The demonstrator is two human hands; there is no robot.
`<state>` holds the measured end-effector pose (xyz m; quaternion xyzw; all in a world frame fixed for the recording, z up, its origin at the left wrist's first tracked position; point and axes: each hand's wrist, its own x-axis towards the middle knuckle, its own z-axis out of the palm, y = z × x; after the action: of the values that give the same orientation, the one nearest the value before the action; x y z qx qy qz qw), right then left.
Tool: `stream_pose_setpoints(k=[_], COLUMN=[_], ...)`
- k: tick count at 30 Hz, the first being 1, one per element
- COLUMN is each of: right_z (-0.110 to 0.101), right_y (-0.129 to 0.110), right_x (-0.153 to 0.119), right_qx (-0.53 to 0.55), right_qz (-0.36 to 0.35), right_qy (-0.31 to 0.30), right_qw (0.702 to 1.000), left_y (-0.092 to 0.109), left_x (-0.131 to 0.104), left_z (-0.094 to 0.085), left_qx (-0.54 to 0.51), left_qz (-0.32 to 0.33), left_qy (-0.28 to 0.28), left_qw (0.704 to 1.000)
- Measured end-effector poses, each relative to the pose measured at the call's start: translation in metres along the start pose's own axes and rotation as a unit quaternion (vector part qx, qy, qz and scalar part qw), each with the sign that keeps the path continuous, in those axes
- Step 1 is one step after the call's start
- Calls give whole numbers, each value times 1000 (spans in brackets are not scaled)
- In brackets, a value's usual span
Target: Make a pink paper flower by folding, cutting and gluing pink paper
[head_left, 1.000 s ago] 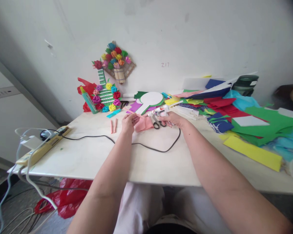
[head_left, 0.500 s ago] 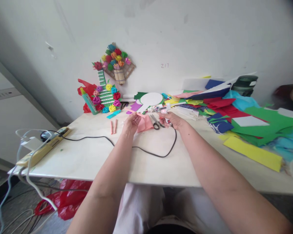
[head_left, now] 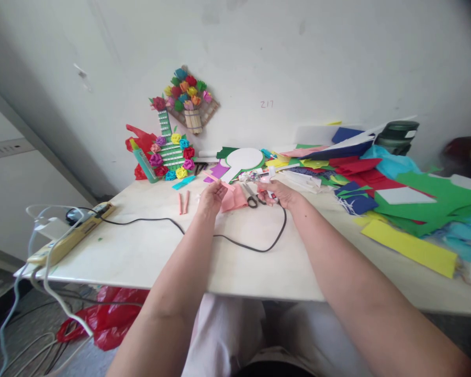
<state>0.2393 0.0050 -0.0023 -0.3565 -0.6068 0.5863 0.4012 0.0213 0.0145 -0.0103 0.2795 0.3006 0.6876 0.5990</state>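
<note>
My left hand (head_left: 211,200) is closed on a narrow pink paper strip (head_left: 227,186), pinched between the fingertips and pointing away to both sides. My right hand (head_left: 282,193) is wrapped round a white hot glue gun (head_left: 272,195), mostly hidden by the fingers; its black cord (head_left: 255,250) loops over the table. Between the hands lie a folded piece of pink paper (head_left: 236,199) and scissors (head_left: 252,202) with dark handles. Left of my left hand, two slim rolled pink pieces (head_left: 186,202) rest on the tabletop.
Paper-flower decorations (head_left: 172,157) lean on the wall beside a green glue bottle (head_left: 143,161). A white round-topped cutout (head_left: 244,158) lies at the back. Coloured sheets (head_left: 406,233) pile up at right. A power strip (head_left: 76,234) with cables sits at the left edge.
The view has shifted slightly. Both hands keep nearly the same place and the same hold on the pink strip and the glue gun.
</note>
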Motion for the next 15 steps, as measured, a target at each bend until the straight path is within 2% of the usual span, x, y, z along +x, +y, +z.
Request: stream_pose_setpoints(k=[5, 15], right_z=[0, 4], right_y=[-2, -8], right_x=[-2, -6], right_qx=[-10, -81], right_qz=[-4, 3], right_qy=[-16, -26], right_qw=[1000, 996], left_y=[2, 2], left_x=[-4, -3], left_z=[4, 1], left_qx=[-14, 30], left_qz=[-24, 8], left_qy=[22, 27], left_qw=[999, 999])
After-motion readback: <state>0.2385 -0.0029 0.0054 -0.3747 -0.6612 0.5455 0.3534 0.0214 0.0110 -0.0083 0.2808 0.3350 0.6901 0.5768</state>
